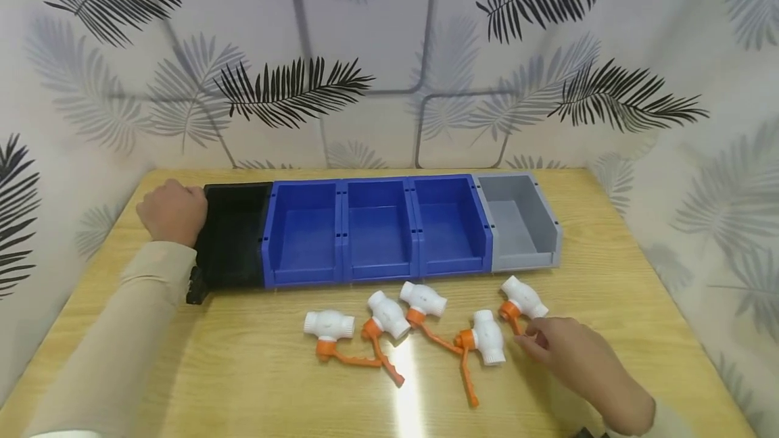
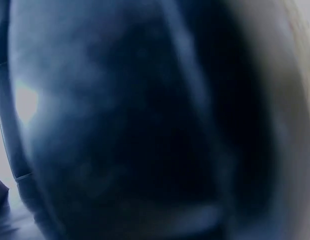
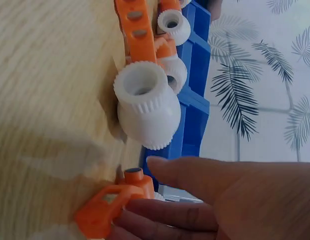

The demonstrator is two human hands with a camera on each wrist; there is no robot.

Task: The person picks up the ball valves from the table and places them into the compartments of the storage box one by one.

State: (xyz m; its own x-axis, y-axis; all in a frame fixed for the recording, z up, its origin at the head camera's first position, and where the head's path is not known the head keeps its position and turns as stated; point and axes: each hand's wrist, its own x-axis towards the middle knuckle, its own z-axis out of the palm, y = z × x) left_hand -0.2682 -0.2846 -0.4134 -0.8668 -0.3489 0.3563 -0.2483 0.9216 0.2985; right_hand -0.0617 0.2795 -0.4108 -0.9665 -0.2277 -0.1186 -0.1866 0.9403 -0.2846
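Note:
Several white plastic ball valves with orange lever handles lie on the table. At the far right, my right hand [image 1: 572,360] is at the handle of one ball valve [image 1: 525,297]. In the right wrist view its fingers [image 3: 167,215] reach beside the orange handle [image 3: 100,212], with the thumb held apart from them. Another ball valve [image 3: 147,112] stands out just beyond the thumb. My left hand [image 1: 173,211] is against the left side of the black bin [image 1: 234,238], its fingers mostly hidden. A dark blurred surface fills most of the left wrist view.
Three blue bins [image 1: 377,272] stand in a row between the black bin and a grey bin [image 1: 523,262]. More ball valves [image 1: 328,324] lie in front of them on the wooden table [image 1: 255,384]. A leaf-patterned covering [image 1: 365,32] rises behind the table.

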